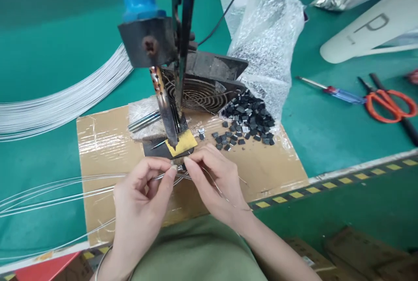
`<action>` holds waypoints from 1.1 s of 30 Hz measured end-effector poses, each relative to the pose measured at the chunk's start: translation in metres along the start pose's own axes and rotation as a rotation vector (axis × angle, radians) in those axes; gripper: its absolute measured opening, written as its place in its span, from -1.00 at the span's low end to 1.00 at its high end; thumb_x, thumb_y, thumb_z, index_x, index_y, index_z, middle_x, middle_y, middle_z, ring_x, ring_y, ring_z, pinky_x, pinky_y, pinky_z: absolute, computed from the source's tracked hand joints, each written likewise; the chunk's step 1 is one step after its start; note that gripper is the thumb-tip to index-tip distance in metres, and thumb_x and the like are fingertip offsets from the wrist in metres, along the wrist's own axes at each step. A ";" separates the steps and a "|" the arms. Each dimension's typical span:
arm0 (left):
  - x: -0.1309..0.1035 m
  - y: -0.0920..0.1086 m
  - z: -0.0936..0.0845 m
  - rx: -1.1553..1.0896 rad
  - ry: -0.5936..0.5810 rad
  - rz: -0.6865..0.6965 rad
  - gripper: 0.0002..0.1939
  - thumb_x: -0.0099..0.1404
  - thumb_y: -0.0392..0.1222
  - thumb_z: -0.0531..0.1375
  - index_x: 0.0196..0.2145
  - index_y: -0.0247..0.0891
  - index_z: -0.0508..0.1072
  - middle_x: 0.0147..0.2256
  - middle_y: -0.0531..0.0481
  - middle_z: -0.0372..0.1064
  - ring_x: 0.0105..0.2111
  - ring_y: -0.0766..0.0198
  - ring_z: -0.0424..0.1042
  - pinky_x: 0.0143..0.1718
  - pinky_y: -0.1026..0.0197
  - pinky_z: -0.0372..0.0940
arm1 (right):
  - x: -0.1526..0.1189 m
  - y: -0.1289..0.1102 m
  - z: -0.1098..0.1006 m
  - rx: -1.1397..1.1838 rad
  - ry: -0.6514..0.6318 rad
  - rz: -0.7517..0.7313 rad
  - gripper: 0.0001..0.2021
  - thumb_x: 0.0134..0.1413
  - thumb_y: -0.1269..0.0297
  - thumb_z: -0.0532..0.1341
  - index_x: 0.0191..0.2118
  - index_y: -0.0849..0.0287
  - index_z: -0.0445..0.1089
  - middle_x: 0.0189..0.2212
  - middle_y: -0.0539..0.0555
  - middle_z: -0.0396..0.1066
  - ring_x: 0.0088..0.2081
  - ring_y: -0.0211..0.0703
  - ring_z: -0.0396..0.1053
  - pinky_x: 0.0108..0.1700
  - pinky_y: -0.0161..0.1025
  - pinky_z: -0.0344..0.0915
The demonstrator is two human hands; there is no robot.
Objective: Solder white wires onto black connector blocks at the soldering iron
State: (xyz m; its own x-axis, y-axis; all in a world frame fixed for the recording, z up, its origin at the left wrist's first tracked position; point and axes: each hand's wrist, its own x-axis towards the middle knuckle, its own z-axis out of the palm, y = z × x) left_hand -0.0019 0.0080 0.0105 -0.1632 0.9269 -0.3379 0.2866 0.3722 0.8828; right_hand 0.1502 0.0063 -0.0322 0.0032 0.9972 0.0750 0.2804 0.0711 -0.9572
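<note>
Wh. cable bundle (81,98): curving, lying L of soldering iron (165,115). White cables (81,196): trailing L of & below iron, running thru L hand. L hand (143,194): pinching white cables btwn thumb & index, just below iron tip. Metal rods (144,122): lying just L of iron tip. Yellow pad (183,143): lying beneath iron tip. Small dark piece (183,167): sitting btwn both hands' fingertips, just below iron tip; detail too small to tell. Fan (202,91): resting behind iron, slightly R. R hand (217,176): grasping thin silvery wire (220,191) btwn thumb & index, below & R of iron tip. Blk. parts, heap (250,115): spilling R of iron. Screwdriver (342,93): lying well R of iron. Orange-handled scissors (393,103): lying farthest R of iron.
</note>
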 end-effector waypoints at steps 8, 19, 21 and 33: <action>-0.009 0.001 0.000 0.016 -0.009 0.034 -0.91 0.26 -0.18 0.38 -0.31 -0.22 0.57 -0.28 0.01 0.56 -0.37 0.30 0.45 -0.47 0.34 0.28 | -0.005 -0.003 0.000 0.043 0.052 -0.101 -0.80 0.34 0.39 0.22 -0.37 0.10 0.33 -0.47 -0.04 0.33 -0.35 -0.21 0.29 -0.30 -0.23 0.27; -0.019 0.000 0.001 0.007 -0.006 0.062 -0.93 0.28 -0.20 0.36 -0.33 -0.23 0.57 -0.32 0.00 0.54 -0.38 0.31 0.43 -0.45 0.33 0.25 | -0.014 -0.005 -0.002 0.107 0.058 -0.042 -0.78 0.35 0.35 0.24 -0.40 0.13 0.37 -0.49 -0.05 0.35 -0.39 -0.25 0.26 -0.33 -0.26 0.24; -0.020 -0.002 0.000 0.017 -0.021 0.072 -0.94 0.28 -0.22 0.36 -0.32 -0.22 0.56 -0.31 0.00 0.55 -0.38 0.32 0.43 -0.44 0.33 0.25 | -0.016 -0.006 -0.002 0.129 0.054 -0.018 -0.78 0.35 0.34 0.24 -0.40 0.14 0.38 -0.49 -0.06 0.35 -0.38 -0.26 0.26 -0.33 -0.27 0.23; -0.022 -0.006 -0.005 0.048 -0.057 0.117 -0.97 0.29 -0.24 0.35 -0.31 -0.21 0.56 -0.34 0.01 0.53 -0.39 0.31 0.45 -0.41 0.33 0.29 | -0.020 -0.006 0.000 0.297 0.018 0.156 -0.70 0.36 0.18 0.24 -0.44 0.15 0.39 -0.51 -0.06 0.31 -0.45 -0.30 0.24 -0.42 -0.31 0.16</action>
State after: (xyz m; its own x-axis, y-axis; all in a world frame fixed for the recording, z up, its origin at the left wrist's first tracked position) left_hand -0.0049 -0.0149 0.0149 -0.0727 0.9647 -0.2529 0.3460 0.2623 0.9008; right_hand 0.1483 -0.0137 -0.0282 0.0416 0.9962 -0.0764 -0.0167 -0.0758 -0.9970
